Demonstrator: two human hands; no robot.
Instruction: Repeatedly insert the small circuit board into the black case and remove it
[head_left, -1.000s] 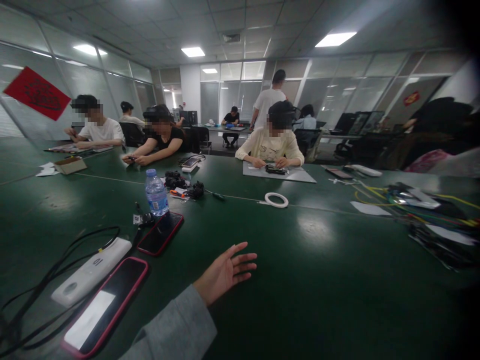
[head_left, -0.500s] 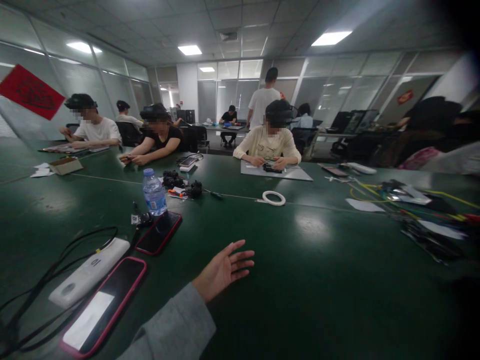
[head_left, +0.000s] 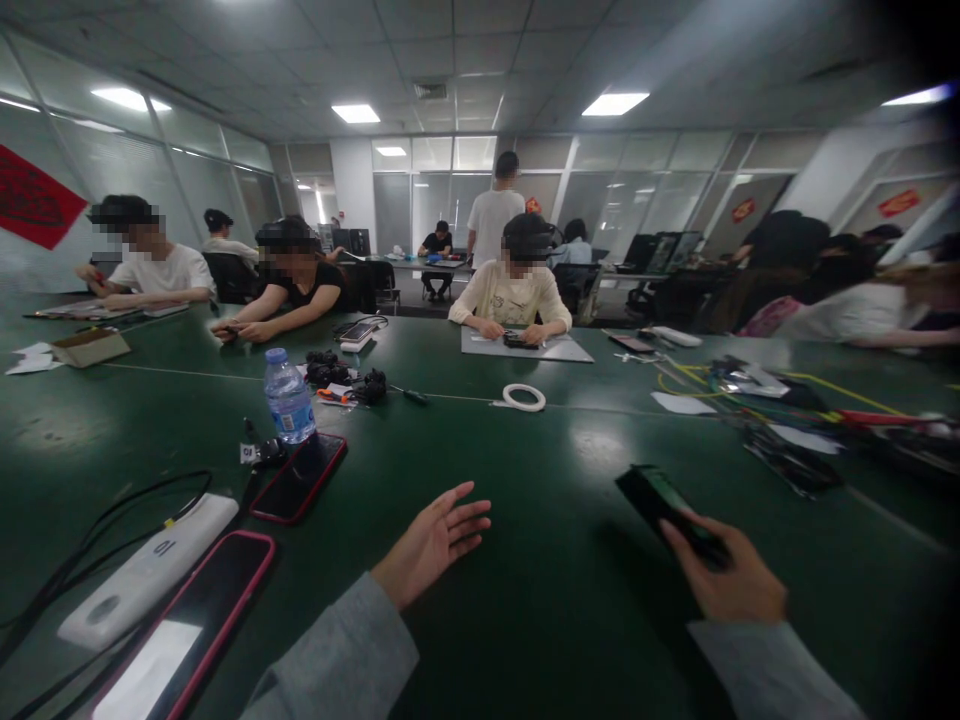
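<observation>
My left hand (head_left: 435, 543) is held out above the green table (head_left: 540, 590), fingers apart and bent a little, with nothing in it. At the right, my right hand (head_left: 731, 575) grips a dark, flat, phone-like slab (head_left: 660, 505) by its near end, thumb on top. The slab is tilted and held over the table; its surface is glossy, and its exact kind is unclear. Left of my left hand lie two phones in red cases, one farther away (head_left: 300, 478) and one closer (head_left: 187, 625). Beside the closer phone is a white power bank (head_left: 150, 570) marked with digits.
A water bottle (head_left: 289, 397) stands behind the phones, with black cables (head_left: 326, 370) and a screwdriver (head_left: 411, 396) beyond. A white tape roll (head_left: 523, 398) lies mid-table. Cables and flat parts (head_left: 787, 455) are heaped at right. Across the table sit co-workers, one at a grey board (head_left: 562, 347).
My right hand has come into view from the right, holding the dark slab. My left hand keeps its open pose. The whole view has turned somewhat to the right.
</observation>
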